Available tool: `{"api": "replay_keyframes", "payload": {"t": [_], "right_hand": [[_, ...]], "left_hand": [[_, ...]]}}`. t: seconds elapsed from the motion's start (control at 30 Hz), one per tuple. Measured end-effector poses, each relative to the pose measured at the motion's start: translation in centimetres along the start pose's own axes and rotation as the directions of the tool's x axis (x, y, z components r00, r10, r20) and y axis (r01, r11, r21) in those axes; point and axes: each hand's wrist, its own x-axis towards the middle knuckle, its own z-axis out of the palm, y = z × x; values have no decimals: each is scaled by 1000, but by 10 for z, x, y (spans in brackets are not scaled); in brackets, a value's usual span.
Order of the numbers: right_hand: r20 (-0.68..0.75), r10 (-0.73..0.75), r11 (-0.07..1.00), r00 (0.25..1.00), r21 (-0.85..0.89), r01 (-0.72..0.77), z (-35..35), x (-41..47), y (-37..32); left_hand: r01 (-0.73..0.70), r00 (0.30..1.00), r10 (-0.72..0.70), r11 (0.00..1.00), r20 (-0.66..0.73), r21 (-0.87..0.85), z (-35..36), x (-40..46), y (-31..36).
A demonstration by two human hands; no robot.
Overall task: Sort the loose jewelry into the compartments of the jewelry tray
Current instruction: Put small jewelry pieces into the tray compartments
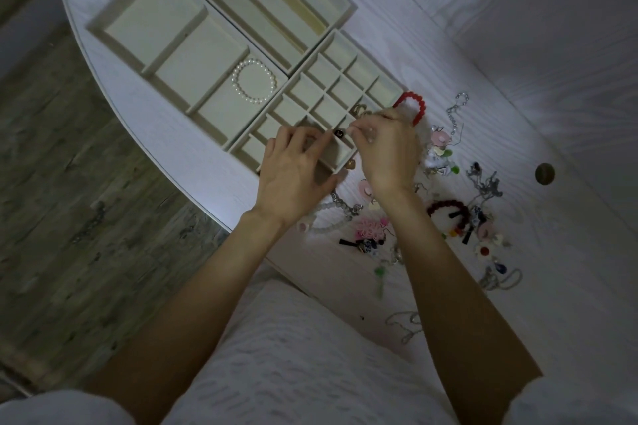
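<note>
Pinched between the right hand (386,152) fingertips and the left hand (297,172) fingertips: a small dark ring-like piece (338,133), held over the grid tray (345,79) near its front cells. What kind of piece it is, too small to tell.
Left hand: fingers curled, covering several front cells; their contents hidden.
Grid tray: a gold piece (359,109) in one cell by the right hand, partly covered.
Wide tray (152,55): pearl bracelet (254,84) in the near compartment.
Long tray (262,0): top cut off by the frame edge.
Red bead bracelet (412,107): on the table (518,62) just beside the grid tray, partly behind the right hand.
Loose jewelry pile (459,214): right of the hands, tangled and blurred; chains, a dark red bracelet, pink pieces.
</note>
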Motion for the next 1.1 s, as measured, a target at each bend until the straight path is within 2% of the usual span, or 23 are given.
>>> {"api": "replay_keyframes", "payload": {"t": [0.1,0.17,0.3,0.5,0.6,0.73,0.8,0.97,1.03,1.1], "right_hand": [[-87,62,996,994,65,-57,-18,-19,19],[-96,70,996,993,70,-64,-20,-36,31],[4,-88,994,996,-61,88,2,-55,35],[-45,-150,967,988,-214,137,18,-52,29],[-57,-183,954,981,-249,164,15,-55,34],[-81,-260,953,962,-184,242,7,-65,51],[-73,-236,963,969,-153,223,3,-67,58],[-16,-19,999,1000,50,20,1,-57,57],[19,-14,999,1000,35,14,-2,-52,54],[49,-86,994,995,-56,89,-5,-50,50]], "left_hand": [[5,1000,-5,1000,15,-5,-1,0,1],[8,1000,-7,1000,25,-14,-3,0,2],[17,999,-16,1000,49,-16,-5,-1,2],[9,999,-9,1000,43,0,-3,-1,2],[15,999,-15,1000,50,0,-6,-1,4],[22,997,-23,1000,72,22,-9,0,6],[21,997,-23,999,78,26,-10,1,6],[16,996,-19,999,88,35,-9,0,5],[18,996,-21,999,87,36,-9,0,5],[17,996,-20,999,84,40,-9,0,5]]}}
